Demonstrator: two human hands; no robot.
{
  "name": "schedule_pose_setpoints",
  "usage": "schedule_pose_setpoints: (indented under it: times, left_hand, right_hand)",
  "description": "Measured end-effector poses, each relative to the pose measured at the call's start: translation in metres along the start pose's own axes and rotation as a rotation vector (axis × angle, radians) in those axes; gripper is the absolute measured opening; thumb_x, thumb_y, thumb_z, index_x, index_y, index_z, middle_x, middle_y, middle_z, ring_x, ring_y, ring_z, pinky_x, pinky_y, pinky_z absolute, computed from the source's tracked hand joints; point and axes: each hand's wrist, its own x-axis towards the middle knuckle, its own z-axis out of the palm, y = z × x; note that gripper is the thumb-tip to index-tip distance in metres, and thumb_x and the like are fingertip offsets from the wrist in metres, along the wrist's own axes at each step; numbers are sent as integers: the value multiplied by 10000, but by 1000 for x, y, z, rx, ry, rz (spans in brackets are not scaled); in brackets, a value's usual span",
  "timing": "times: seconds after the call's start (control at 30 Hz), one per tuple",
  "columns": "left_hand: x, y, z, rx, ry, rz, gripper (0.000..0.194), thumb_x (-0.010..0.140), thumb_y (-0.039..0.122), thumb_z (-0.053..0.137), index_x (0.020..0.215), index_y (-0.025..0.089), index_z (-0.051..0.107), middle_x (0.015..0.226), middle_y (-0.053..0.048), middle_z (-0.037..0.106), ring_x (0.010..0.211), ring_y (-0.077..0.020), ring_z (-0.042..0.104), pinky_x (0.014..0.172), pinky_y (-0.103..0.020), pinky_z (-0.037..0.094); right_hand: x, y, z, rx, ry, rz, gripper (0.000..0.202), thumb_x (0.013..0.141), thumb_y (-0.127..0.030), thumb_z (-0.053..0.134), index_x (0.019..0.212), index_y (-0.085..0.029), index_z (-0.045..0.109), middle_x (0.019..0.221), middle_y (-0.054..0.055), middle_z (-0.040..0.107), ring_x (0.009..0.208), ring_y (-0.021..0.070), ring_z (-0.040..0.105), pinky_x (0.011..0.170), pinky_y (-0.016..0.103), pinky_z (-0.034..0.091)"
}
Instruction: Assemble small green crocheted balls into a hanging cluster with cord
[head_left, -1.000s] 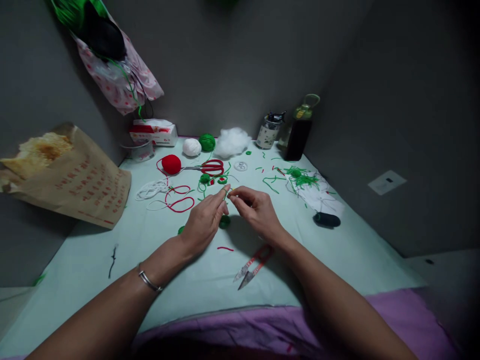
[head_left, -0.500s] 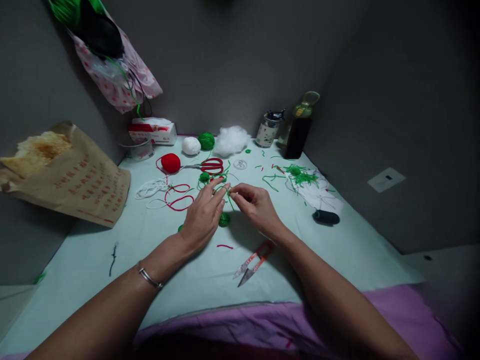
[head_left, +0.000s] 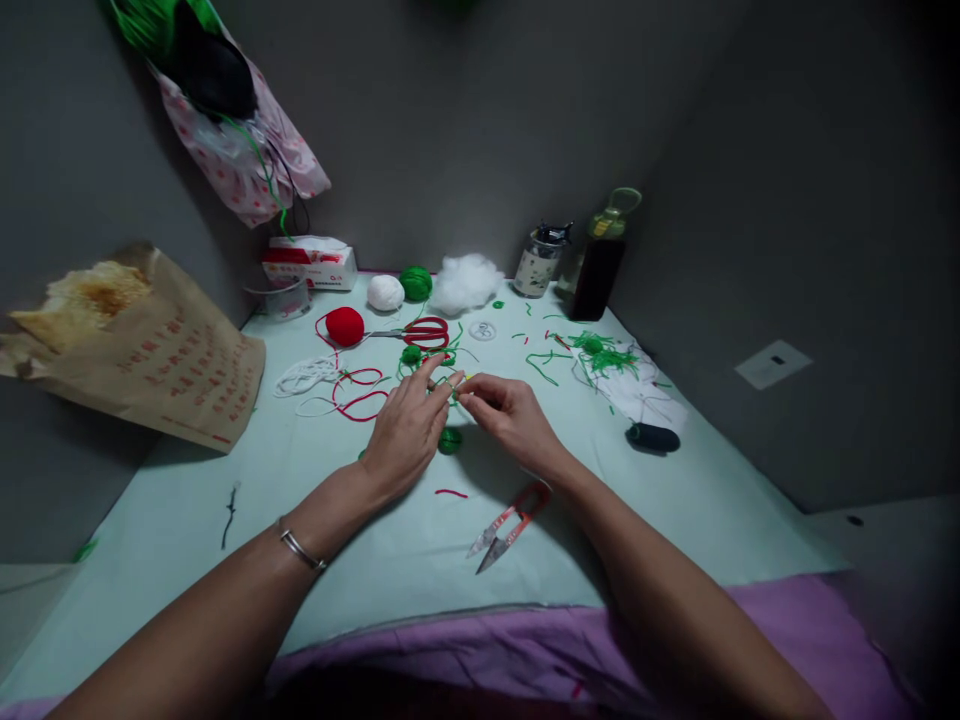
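Observation:
Green yarn (head_left: 454, 394) runs between my two hands at the middle of the table. My left hand (head_left: 409, 425) is curled over it, back of the hand up, with the yarn at its fingertips. Thumb and forefinger of my right hand (head_left: 514, 415) pinch at the same spot; a tiny yellow bit shows there, too small to name. Close below the fingers lies a small green yarn ball (head_left: 449, 441). Another small green ball (head_left: 410, 355) sits just beyond my left hand. Orange-handled thread snips (head_left: 510, 525) lie in front of my right wrist.
Red scissors (head_left: 426, 333), a red yarn ball (head_left: 345, 326), a white yarn ball (head_left: 385, 292) and stuffing (head_left: 466, 283) lie behind. Green scraps (head_left: 611, 358) are at right, near a bottle (head_left: 600, 265). A paper food bag (head_left: 187, 365) stands at left.
My right fingers have drawn slightly closer to my left fingertips, and the yellow bit now shows between them. The view has shifted slightly; the table items look unmoved.

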Motion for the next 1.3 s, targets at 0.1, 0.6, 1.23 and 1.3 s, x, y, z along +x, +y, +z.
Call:
schedule_pose_setpoints:
  times: [0.1,0.6,1.23,1.3]
  left_hand:
    - [0,1,0,21,-14,-7,425,1009,154,398,1395,214,565,1537,-164,449,1301,-315,529,1059,-550,468]
    - [2,2,-7,96,-91,-6,448,1008,154,394,1423,249,532,1574,-153,416,1225,-289,564,1008,-527,452]
    - [15,-9,-20,-895,14,-602,142,749,321,760,801,199,709,1228,-108,722,1232,-294,609,1041,-405,435]
    - [16,-8,-21,-939,-7,-625,135,746,311,756,797,196,708,1255,-109,715,1224,-289,614,1062,-410,415]
  right_hand:
    - [0,1,0,10,8,4,222,868,-312,576,863,-137,713,617,-33,482,573,101,352,542,243,283]
    - [1,0,0,60,-3,34,255,856,-364,600,856,-136,715,618,-30,485,571,102,339,537,242,281]
    - [-9,4,13,-345,89,-171,163,923,-274,568,924,-198,712,623,-12,619,540,114,471,576,238,357]
    - [-10,2,14,-379,91,-186,162,926,-261,558,917,-202,710,631,-3,639,538,118,485,578,242,360]
